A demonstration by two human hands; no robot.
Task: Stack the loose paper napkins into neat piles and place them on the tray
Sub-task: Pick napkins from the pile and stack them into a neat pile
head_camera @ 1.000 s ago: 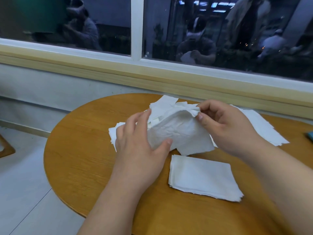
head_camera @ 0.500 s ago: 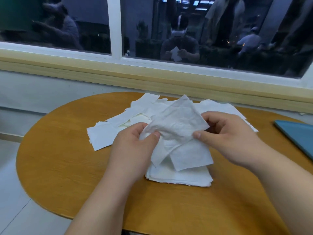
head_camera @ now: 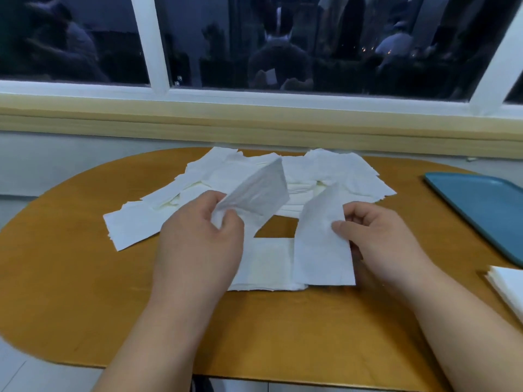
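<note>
Both hands are up over the table (head_camera: pixel 70 292), and each one pinches a napkin.

Far left and along the back lie the loose napkins (head_camera: pixel 133 224), spread in a messy heap, well apart from the tray. They lie on top of each other, so I cannot count them.

The left hand (head_camera: pixel 198 236) pinches a corner of the left napkin (head_camera: pixel 254 193) with thumb and fingers. That napkin sticks up in the air, tilted. The paper looks thin and soft, so a hard pinch could crumple or tear it. I cannot tell if it is one sheet or two.

Under and between the hands, the neat pile (head_camera: pixel 266 267) sits on the table. The left hand hides its left side, so I cannot see if that edge is straight. A wrist dropping low could bump the pile crooked.

The right napkin (head_camera: pixel 322 244) hangs down in front of the pile. It may land crooked if let go from up there. The right hand (head_camera: pixel 382 239) pinches its edge, thumb in front, and the other fingers are partly hidden behind the paper.

Far right is the blue tray (head_camera: pixel 481 210), cut off by the edge. I see no napkins on the part that shows. Below it a side pile (head_camera: pixel 509 290) is cut off too, and the right arm could knock it.
</note>
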